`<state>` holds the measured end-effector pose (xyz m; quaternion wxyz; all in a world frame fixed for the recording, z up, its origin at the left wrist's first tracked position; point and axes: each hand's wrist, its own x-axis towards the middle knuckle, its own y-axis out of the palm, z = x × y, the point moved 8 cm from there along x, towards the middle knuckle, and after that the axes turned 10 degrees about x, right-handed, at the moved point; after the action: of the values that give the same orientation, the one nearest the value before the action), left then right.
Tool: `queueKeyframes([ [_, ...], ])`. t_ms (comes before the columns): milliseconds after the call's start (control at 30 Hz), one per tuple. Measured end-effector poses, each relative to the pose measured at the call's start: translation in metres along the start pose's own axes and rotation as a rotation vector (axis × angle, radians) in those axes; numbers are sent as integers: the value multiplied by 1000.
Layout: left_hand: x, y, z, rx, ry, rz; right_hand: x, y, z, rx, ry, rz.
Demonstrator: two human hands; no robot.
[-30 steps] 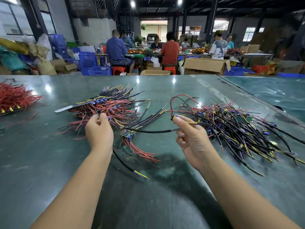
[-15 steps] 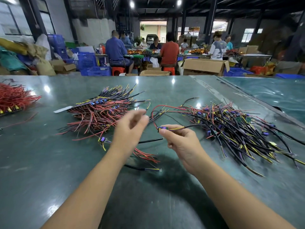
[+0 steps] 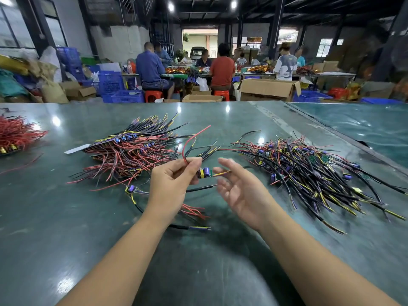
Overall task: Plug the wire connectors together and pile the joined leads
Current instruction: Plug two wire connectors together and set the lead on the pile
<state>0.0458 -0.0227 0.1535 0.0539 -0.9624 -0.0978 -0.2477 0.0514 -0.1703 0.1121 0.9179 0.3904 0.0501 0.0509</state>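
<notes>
Green glossy table, wire piles, workshop behind, left hand pinching lead, right hand released

Your left hand pinches a lead with a small purple part; your right hand hangs loose just beside it, between two wire heaps on the green table.
</notes>
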Motion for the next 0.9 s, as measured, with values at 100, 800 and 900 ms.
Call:
queueKeyframes([
  [100, -1, 2, 2, -90, -45, 22, -8, 22, -2, -302, -107, 199],
  [800, 12, -30, 37, -637, -431, -229, -4, 6, 4, -26, -247, 36],
  [900, 13, -42, 47, -669, -477, -289, -3, 5, 3, -50, -245, 36],
])
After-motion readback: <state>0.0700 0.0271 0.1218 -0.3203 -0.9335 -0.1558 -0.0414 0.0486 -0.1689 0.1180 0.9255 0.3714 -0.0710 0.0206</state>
